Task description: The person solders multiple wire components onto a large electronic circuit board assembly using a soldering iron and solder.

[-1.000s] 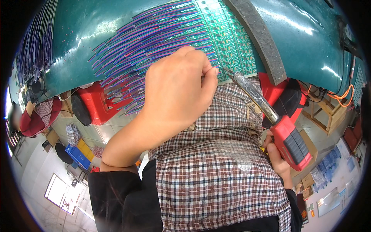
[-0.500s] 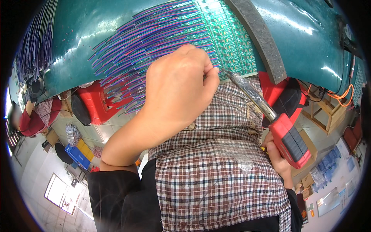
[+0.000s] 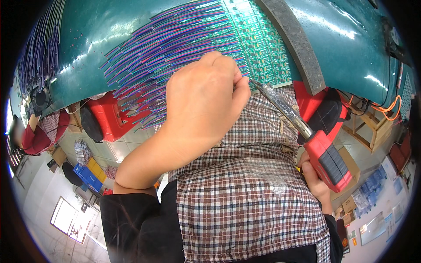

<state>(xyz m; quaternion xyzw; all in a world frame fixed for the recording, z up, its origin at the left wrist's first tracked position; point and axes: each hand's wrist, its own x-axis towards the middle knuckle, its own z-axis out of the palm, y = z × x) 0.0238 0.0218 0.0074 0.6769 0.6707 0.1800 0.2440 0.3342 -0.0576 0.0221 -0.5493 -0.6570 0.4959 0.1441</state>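
In my right hand [image 3: 313,177] is a red-and-black soldering iron [image 3: 330,161], its metal shaft angled up and left. The tip reaches the near edge of a green circuit board panel [image 3: 267,57], just beside my left fingertips. My left hand [image 3: 204,94] is closed in a pinch there, on a multicoloured ribbon wire whose end shows barely past the thumb; most of that wire is hidden under the hand. Rows of similar blue, pink and green wires [image 3: 162,48] fan out leftward from the panel's left side.
A dark grey bar [image 3: 294,41] lies along the panel's right side on the green table mat [image 3: 346,57]. More wires [image 3: 41,48] hang at the far left. Red stools [image 3: 112,116] and a wooden stool [image 3: 372,129] stand below the table. Another person [image 3: 33,136] sits at left.
The soldering iron's tip has shifted very slightly down and its handle a little lower. My left hand has barely moved and keeps its pinch.
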